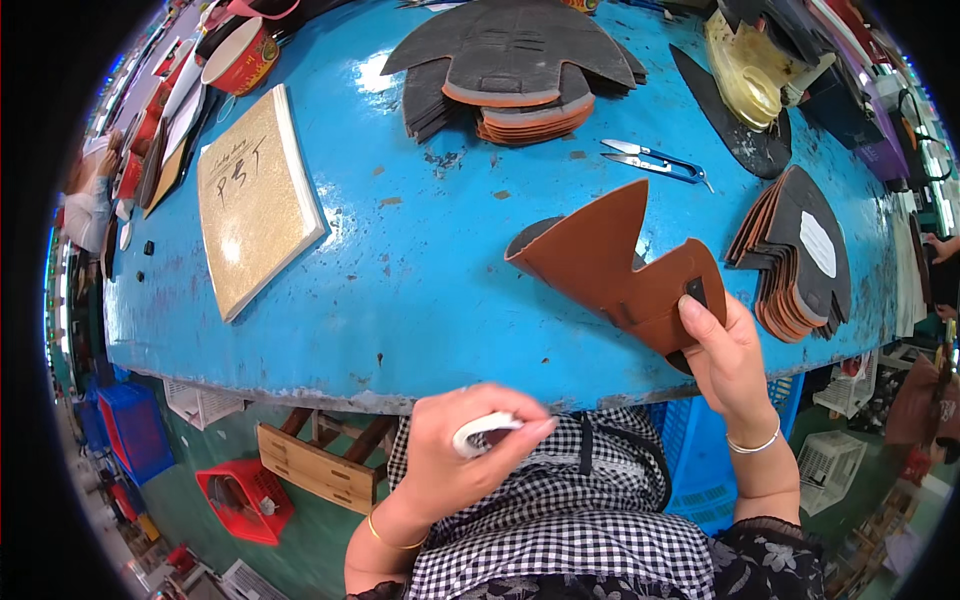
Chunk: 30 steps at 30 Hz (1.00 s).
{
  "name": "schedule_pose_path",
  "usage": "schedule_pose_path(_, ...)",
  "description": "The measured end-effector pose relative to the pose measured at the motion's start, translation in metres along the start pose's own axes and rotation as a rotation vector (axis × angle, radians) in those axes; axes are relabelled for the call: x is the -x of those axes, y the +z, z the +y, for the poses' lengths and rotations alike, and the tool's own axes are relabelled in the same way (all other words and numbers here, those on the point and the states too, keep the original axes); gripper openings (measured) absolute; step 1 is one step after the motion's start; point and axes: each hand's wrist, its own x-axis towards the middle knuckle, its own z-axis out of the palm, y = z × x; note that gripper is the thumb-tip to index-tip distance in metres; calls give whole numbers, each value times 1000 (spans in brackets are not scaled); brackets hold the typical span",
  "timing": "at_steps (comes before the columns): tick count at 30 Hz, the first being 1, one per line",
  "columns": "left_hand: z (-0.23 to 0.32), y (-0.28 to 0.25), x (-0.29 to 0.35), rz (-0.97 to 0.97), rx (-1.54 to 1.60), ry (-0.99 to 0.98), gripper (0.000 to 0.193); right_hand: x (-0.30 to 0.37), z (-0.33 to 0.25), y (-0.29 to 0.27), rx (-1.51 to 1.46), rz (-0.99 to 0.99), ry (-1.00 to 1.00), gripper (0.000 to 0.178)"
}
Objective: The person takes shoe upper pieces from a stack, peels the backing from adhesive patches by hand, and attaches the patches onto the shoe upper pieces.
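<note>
My right hand [728, 350] grips a brown leather shoe upper piece [610, 260] by its right end, thumb on top, raised over the near right of the blue table. A small dark patch shows on the leather beside my thumb. My left hand [470, 445] is curled round a white curved strip [485, 432] in front of the table edge; its exact kind I cannot make out. To the right of the leather lies a stack of similar pieces [800, 255] with black backs and brown edges. Blue-handled thread snips [655, 162] rest beyond the leather.
A larger stack of black-backed pieces [510, 55] lies at the far middle of the blue table [400, 330]. A gold-covered notebook [255, 200] and a red paper bowl [238, 58] are at left. A yellowish container [748, 85] stands far right. Below are a wooden stool [315, 468] and a red basket [245, 500].
</note>
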Motion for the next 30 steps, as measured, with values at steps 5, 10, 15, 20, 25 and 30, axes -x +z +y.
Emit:
schedule_pose_path(5, 3, 17, -45, 68, -67, 13, 17, 7, 7, 7, 120, -24, -79, 38)
schedule_pose_path(10, -5, 26, -56, 122, -89, 57, 20, 11, 23, 11, 109, -67, -83, 38)
schedule_pose_path(15, -3, 35, -59, 176, -26, 34, 17, 14, 27, 6, -11, -58, -71, 33)
schedule_pose_path(20, 0, 42, -58, 189, 6, 61, 4, 15, 29, 5, -54, -56, -74, 32)
schedule_pose_path(25, 1, 40, -61, 151, 117, -45, 4, 14, 27, 9, 46, -59, -119, 36)
schedule_pose_path(30, 3, 39, -61, 165, 48, -57, 4, 15, 22, 17, 192, -34, -151, 35)
